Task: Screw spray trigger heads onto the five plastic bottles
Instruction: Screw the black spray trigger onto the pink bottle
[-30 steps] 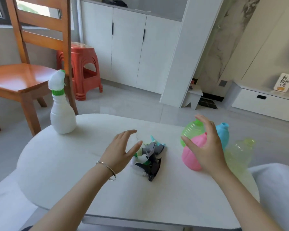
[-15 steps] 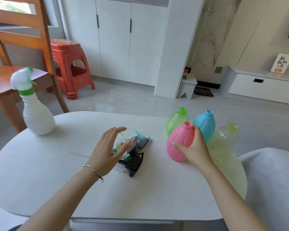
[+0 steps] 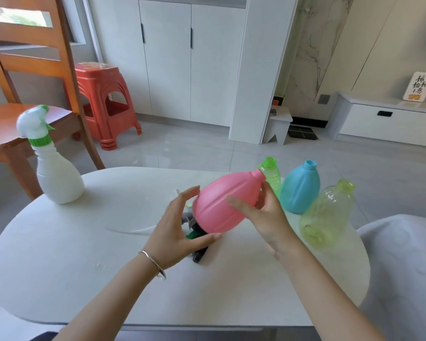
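Observation:
A pink bottle (image 3: pixel 220 203) without a head is lifted off the table and tilted, its neck pointing up and right. My right hand (image 3: pixel 261 212) grips it near the neck, and my left hand (image 3: pixel 175 225) cups its base. Under it lies a pile of loose trigger heads (image 3: pixel 194 235), mostly hidden by the bottle and my left hand. A white bottle (image 3: pixel 57 178) with a white and green trigger head stands at the table's left. At the right stand open-necked bottles: clear green (image 3: pixel 272 174), blue (image 3: pixel 300 188) and pale yellow-green (image 3: pixel 326 215).
The round white table (image 3: pixel 84 267) carries everything. A wooden chair (image 3: pixel 22 94) and a red plastic stool (image 3: pixel 106 107) stand behind it at the left. White cabinets line the far wall. A pale cushion (image 3: pixel 403 267) lies at the right edge.
My right hand has lifted the pink bottle off the table and swung it left over the trigger heads. My left hand has come up from the pile to hold its base.

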A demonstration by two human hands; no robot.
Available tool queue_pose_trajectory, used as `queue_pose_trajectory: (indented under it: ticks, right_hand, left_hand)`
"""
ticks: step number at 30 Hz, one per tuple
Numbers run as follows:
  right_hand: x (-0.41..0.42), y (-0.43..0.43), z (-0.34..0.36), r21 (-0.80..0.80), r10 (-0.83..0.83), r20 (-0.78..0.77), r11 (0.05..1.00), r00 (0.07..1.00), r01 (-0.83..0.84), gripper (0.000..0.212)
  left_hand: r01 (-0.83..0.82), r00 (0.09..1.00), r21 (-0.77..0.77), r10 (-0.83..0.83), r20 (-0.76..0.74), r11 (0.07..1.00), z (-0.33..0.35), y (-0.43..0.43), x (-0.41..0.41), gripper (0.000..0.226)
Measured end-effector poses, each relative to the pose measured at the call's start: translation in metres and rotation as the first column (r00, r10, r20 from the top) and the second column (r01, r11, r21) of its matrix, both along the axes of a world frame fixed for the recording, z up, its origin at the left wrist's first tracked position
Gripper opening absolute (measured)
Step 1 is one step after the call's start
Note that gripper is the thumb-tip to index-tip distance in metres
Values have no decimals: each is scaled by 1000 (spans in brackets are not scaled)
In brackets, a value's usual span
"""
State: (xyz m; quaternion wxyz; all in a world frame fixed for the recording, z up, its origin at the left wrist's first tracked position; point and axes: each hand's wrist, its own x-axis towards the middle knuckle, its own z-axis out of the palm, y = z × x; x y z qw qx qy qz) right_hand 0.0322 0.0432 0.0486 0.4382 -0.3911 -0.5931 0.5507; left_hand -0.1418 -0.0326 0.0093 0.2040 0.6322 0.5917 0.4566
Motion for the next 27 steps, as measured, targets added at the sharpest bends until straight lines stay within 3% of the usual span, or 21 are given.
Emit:
queue_pose_trajectory:
  ticks: [3,9,13,17,22,27]
  right_hand:
    - [-16,-12,-3,-111,84,-99,989,991,-95,64]
    - [-22,-10,-5,-182,227,-79,954,971,-238,60]
    - [-20,3,-29,-184,205,189,968,960,-170,42]
    - [-21,11,-59,-184,235,478,969,846,-166,49]
    - [-28,13,-72,-82,214,643,974,735,-212,55]
    - [-37,9,-75,18,138,835,960,533,-278,70]
  left_hand:
    - [-5,996,28,3,94,1000,4,-1,-3,93]
    - [-109,967,27,99,235,994,18,-10,-35,75]
    - [-210,933,18,195,304,977,21,-18,-65,81]
    - [-271,916,-18,264,303,962,20,-28,-87,85]
    - [-269,921,-27,265,287,963,17,-41,-99,87]
    - [-257,922,-43,258,288,965,15,-48,-107,103]
